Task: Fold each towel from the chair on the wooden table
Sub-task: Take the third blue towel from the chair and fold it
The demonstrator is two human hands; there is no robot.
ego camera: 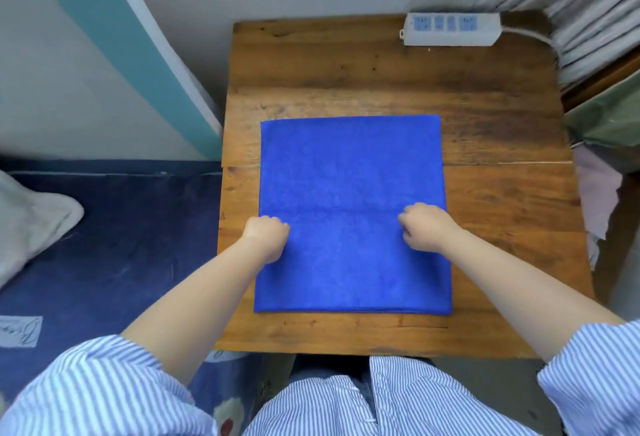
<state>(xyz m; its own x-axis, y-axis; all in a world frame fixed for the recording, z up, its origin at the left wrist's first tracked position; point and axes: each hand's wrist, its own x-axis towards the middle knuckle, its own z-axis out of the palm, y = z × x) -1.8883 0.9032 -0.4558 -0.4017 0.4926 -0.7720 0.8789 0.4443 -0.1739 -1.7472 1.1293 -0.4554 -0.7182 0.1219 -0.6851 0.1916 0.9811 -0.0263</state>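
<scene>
A blue towel (351,176) lies flat and square on the wooden table (502,210), with a faint crease across its middle. My left hand (266,236) sits on the towel's left edge, about halfway down, and its curled fingers pinch the cloth. My right hand (427,227) sits on the right edge at the same height, its fingers curled onto the cloth in the same way. Both fingertips are hidden under the hands. The towel is not lifted anywhere.
A white power strip (452,28) with its cord lies at the table's far right corner. Pale cloths (597,193) hang just off the right side. A dark blue bed (114,238) with a grey blanket (31,221) is on the left.
</scene>
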